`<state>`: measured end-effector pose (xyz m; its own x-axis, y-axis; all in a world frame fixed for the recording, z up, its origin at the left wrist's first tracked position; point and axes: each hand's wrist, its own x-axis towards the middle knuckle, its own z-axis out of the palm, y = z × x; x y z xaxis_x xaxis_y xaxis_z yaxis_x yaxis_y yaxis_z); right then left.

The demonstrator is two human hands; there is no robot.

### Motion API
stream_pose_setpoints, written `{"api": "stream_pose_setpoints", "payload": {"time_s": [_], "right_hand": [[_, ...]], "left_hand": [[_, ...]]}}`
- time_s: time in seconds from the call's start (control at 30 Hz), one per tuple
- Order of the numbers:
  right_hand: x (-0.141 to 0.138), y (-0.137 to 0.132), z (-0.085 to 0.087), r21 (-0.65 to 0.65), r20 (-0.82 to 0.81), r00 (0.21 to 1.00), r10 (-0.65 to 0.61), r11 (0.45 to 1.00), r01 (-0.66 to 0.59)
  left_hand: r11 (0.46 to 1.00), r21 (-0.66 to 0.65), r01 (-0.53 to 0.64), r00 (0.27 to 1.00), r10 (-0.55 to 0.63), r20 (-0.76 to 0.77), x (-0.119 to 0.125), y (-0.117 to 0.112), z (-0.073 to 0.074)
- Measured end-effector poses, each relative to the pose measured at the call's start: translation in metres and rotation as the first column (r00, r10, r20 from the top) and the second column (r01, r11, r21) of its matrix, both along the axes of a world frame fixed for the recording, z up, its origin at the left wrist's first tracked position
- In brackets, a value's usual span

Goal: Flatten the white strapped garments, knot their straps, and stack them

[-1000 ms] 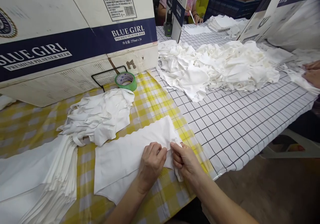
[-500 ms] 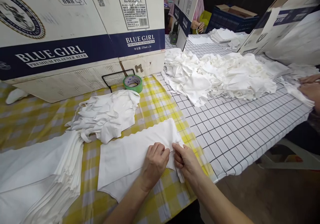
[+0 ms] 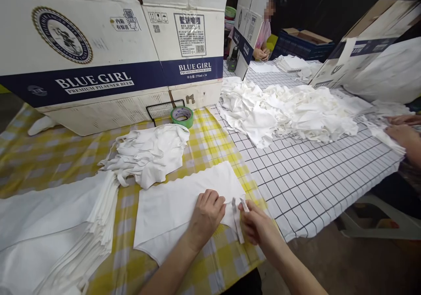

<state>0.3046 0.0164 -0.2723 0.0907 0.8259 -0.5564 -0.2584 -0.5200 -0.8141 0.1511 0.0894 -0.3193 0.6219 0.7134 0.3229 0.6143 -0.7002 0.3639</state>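
A white cloth garment (image 3: pixel 167 207), shaped like a pair of briefs, lies flat on the yellow checked tablecloth (image 3: pixel 125 242). My left hand (image 3: pixel 208 216) rests on its right part, fingers curled and pinched at the fabric. Just right of it, my right hand (image 3: pixel 258 224) pinches a narrow white strip (image 3: pixel 238 224) at the garment's right edge; the strip's lower end hangs down. To the left is a thick stack of folded white garments (image 3: pixel 49 224). Behind it sits a crumpled white garment pile (image 3: pixel 154 150).
A large Blue Girl carton (image 3: pixel 115 75) stands at the back left, with a green tape roll (image 3: pixel 182 116) before it. A big heap of white garments (image 3: pixel 289 110) covers part of the grid-patterned cloth (image 3: pixel 296 189). Another person's hands (image 3: pixel 404 130) are at the right edge; one more person sits behind.
My right hand has moved slightly right and down, drawing the strip away from the garment's edge. My left hand stays on the fabric. The view has shifted a little left and up.
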Motion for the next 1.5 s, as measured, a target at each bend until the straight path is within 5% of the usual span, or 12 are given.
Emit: {"api": "stream_pose_setpoints", "payload": {"time_s": [0.07,0.17,0.27,0.33,0.43,0.7,0.93,1.23,1.5], "right_hand": [[0.005,-0.015,0.007,0.191,0.388,0.92,0.05,0.972,-0.134],[0.015,-0.033,0.012,0.407,0.794,0.607,-0.039,0.776,-0.482],[0.023,-0.046,0.017,0.435,0.893,0.409,-0.185,0.58,-0.688],[0.026,-0.051,0.02,0.48,0.877,0.37,-0.307,0.548,-0.685],[0.023,-0.052,0.024,0.56,0.828,0.412,-0.379,0.575,-0.596],[0.005,-0.042,0.011,0.63,0.707,0.676,-0.209,0.62,-0.468],[-0.012,-0.016,-0.01,0.505,0.415,0.898,-0.145,0.858,-0.095],[-0.024,0.023,-0.028,0.365,0.381,0.923,-0.055,0.926,-0.096],[-0.026,0.036,-0.035,0.331,0.707,0.705,-0.044,0.903,-0.275]], "left_hand": [[1.0,-0.029,-0.004,1.0,0.005,0.03,-0.001,0.0,0.0],[0.998,-0.055,-0.016,0.997,0.02,0.078,-0.003,-0.001,-0.001],[0.999,-0.052,-0.01,0.997,0.014,0.074,-0.008,-0.003,-0.001],[0.999,-0.034,0.001,0.999,0.001,0.05,-0.012,-0.005,-0.001],[1.0,0.007,0.023,1.0,-0.024,0.011,-0.016,-0.008,-0.001],[1.0,0.018,0.001,0.999,-0.002,0.044,-0.023,-0.005,0.002],[0.977,-0.207,-0.057,0.955,0.114,0.275,-0.023,0.002,0.009],[0.919,-0.39,-0.052,0.936,0.181,0.301,-0.023,0.015,0.002],[0.886,-0.462,-0.04,0.934,0.197,0.297,-0.026,0.014,-0.001]]}}
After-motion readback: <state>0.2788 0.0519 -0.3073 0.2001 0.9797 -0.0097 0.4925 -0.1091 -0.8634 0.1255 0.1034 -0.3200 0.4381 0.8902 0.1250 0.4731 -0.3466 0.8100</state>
